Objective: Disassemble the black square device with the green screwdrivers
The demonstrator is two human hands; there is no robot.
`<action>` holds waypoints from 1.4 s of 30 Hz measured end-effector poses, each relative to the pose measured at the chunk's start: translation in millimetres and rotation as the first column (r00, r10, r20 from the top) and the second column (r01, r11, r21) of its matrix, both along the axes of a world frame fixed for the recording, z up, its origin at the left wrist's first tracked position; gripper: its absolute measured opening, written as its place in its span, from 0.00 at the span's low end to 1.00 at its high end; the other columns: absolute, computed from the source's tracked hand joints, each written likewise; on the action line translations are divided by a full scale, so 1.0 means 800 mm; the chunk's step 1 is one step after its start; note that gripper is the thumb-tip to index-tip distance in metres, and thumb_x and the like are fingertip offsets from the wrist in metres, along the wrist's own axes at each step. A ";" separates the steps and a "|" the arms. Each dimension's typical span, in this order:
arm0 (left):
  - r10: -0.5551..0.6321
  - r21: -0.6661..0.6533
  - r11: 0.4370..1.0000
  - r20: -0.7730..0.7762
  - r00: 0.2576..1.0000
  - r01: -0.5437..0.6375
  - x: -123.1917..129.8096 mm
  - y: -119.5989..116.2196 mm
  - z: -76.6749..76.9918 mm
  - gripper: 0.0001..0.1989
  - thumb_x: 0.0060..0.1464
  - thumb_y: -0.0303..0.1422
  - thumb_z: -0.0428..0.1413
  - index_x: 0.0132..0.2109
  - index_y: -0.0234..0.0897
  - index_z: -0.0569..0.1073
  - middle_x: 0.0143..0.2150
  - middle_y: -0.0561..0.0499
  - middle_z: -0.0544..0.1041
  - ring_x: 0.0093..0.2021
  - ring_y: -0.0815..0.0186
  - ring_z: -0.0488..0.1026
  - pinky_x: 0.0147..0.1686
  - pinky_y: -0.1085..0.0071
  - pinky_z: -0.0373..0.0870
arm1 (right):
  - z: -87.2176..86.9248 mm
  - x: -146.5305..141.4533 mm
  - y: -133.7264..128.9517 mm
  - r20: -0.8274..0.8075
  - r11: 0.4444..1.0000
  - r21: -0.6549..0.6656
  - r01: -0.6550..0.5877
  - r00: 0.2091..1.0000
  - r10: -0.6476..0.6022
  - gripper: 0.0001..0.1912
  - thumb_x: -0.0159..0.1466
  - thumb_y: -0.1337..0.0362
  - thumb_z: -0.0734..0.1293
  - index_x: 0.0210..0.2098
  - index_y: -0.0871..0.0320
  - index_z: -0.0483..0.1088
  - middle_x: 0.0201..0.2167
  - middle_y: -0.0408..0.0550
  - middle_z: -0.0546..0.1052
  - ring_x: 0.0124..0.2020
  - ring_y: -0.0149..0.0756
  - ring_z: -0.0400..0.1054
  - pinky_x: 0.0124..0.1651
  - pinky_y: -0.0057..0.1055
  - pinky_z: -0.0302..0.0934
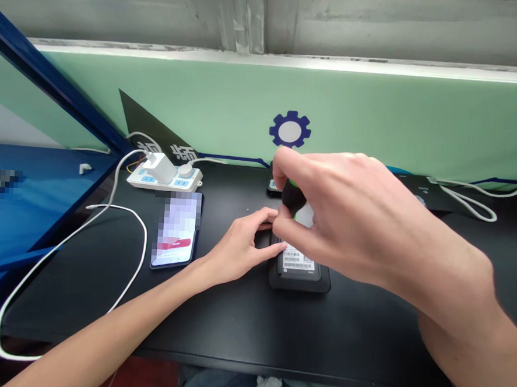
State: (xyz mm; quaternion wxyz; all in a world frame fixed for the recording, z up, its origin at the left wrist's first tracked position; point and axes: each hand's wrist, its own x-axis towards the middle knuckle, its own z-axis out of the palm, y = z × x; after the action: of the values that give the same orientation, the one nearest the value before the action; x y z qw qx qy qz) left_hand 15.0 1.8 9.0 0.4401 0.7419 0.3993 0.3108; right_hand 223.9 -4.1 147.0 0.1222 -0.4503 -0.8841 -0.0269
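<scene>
A black rectangular device with a white printed label lies on a slightly larger black base on the black table. My right hand is above it, fingers wrapped round the black and green handle of a tool that looks like a screwdriver; its tip is hidden behind the hand. My left hand rests at the device's left side, thumb on the label's edge and fingers at its upper left. Whether those fingers pinch the device or only press on it is partly hidden by my right hand.
Left of my left hand lies a lit phone. A white power strip with plugs stands behind it, and a white cable loops over the table's left side. Another dark device is behind my right hand. A green wall borders the back.
</scene>
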 end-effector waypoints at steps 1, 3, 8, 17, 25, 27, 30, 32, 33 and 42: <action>0.004 -0.003 1.000 -0.008 1.000 -0.004 0.000 0.000 0.000 0.17 0.67 0.34 0.69 0.59 0.40 0.78 0.58 0.46 0.88 0.61 0.47 0.86 0.65 0.52 0.85 | 0.000 0.000 0.001 0.003 1.000 0.014 -0.003 1.000 0.003 0.13 0.76 0.58 0.69 0.38 0.54 0.63 0.25 0.39 0.68 0.23 0.31 0.51 0.30 0.36 0.46; 0.010 -0.009 1.000 -0.021 1.000 -0.010 0.000 0.000 0.000 0.14 0.66 0.34 0.69 0.56 0.40 0.79 0.59 0.46 0.88 0.61 0.47 0.86 0.67 0.52 0.84 | 0.000 0.001 0.001 0.020 1.000 0.025 0.003 1.000 -0.004 0.16 0.80 0.54 0.68 0.37 0.53 0.64 0.22 0.38 0.66 0.22 0.31 0.50 0.29 0.36 0.45; -0.014 -0.011 1.000 0.011 1.000 0.014 0.000 0.002 -0.002 0.19 0.66 0.33 0.69 0.62 0.41 0.79 0.58 0.48 0.88 0.60 0.50 0.86 0.67 0.54 0.83 | 0.003 0.004 0.000 -0.016 0.999 -0.052 0.004 1.000 -0.005 0.08 0.73 0.62 0.68 0.40 0.54 0.65 0.27 0.41 0.72 0.25 0.32 0.58 0.31 0.37 0.51; 0.030 0.062 0.998 -0.097 0.995 -0.024 -0.004 0.001 -0.007 0.10 0.66 0.35 0.69 0.51 0.40 0.82 0.49 0.48 0.87 0.52 0.51 0.85 0.53 0.58 0.84 | 0.001 0.001 0.002 -0.018 0.999 -0.039 0.000 1.000 -0.001 0.09 0.74 0.62 0.69 0.40 0.55 0.65 0.29 0.41 0.74 0.25 0.31 0.59 0.31 0.37 0.53; 0.006 0.052 0.999 -0.094 0.996 -0.001 -0.006 0.003 -0.013 0.10 0.68 0.36 0.70 0.54 0.40 0.85 0.54 0.46 0.89 0.53 0.52 0.87 0.56 0.58 0.82 | -0.002 0.005 0.002 0.032 1.000 0.023 -0.007 0.999 0.006 0.08 0.79 0.63 0.67 0.40 0.53 0.71 0.27 0.44 0.75 0.24 0.35 0.61 0.31 0.39 0.53; 0.005 0.067 0.998 -0.098 0.995 0.002 -0.006 0.003 -0.012 0.10 0.68 0.35 0.70 0.54 0.41 0.85 0.54 0.47 0.89 0.54 0.52 0.87 0.57 0.58 0.81 | -0.001 0.006 0.002 0.030 1.000 0.020 -0.007 1.000 0.007 0.10 0.79 0.64 0.68 0.38 0.55 0.68 0.25 0.42 0.73 0.23 0.32 0.59 0.31 0.38 0.52; -0.008 0.085 0.996 -0.087 0.996 0.015 -0.006 0.003 -0.012 0.10 0.68 0.35 0.70 0.54 0.41 0.85 0.54 0.48 0.89 0.56 0.53 0.86 0.58 0.60 0.80 | 0.001 0.007 0.002 0.022 1.000 0.014 0.010 1.000 -0.010 0.11 0.79 0.64 0.67 0.37 0.55 0.68 0.24 0.40 0.70 0.22 0.32 0.56 0.30 0.37 0.53; -0.012 0.093 0.996 -0.080 0.997 0.019 -0.007 0.004 -0.013 0.10 0.68 0.34 0.70 0.54 0.42 0.85 0.55 0.49 0.89 0.57 0.54 0.86 0.59 0.60 0.79 | 0.003 0.008 0.002 0.015 1.000 0.021 0.020 1.000 -0.020 0.10 0.79 0.63 0.67 0.38 0.54 0.69 0.24 0.40 0.71 0.22 0.33 0.57 0.30 0.37 0.53; -0.012 0.095 0.995 -0.078 0.997 0.020 -0.007 0.004 -0.013 0.10 0.68 0.34 0.70 0.54 0.42 0.85 0.55 0.49 0.89 0.57 0.54 0.86 0.59 0.61 0.78 | 0.003 0.009 0.002 0.009 0.999 0.027 0.021 1.000 -0.021 0.10 0.79 0.63 0.67 0.38 0.54 0.70 0.25 0.41 0.71 0.22 0.33 0.58 0.30 0.38 0.54; -0.016 0.103 0.994 -0.079 0.997 0.024 -0.009 0.005 -0.015 0.09 0.68 0.34 0.70 0.53 0.43 0.85 0.55 0.49 0.88 0.57 0.54 0.86 0.61 0.60 0.78 | 0.004 0.008 0.001 0.000 0.999 0.043 0.027 1.000 -0.027 0.10 0.79 0.63 0.68 0.39 0.55 0.72 0.25 0.42 0.72 0.22 0.34 0.60 0.31 0.38 0.55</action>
State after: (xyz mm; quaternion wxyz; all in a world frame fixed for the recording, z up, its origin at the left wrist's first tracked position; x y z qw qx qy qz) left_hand 8.1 5.7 -2.6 0.3880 0.7792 0.3921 0.2976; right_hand 230.1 -2.9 150.0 0.1310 -0.4596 -0.8771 -0.0477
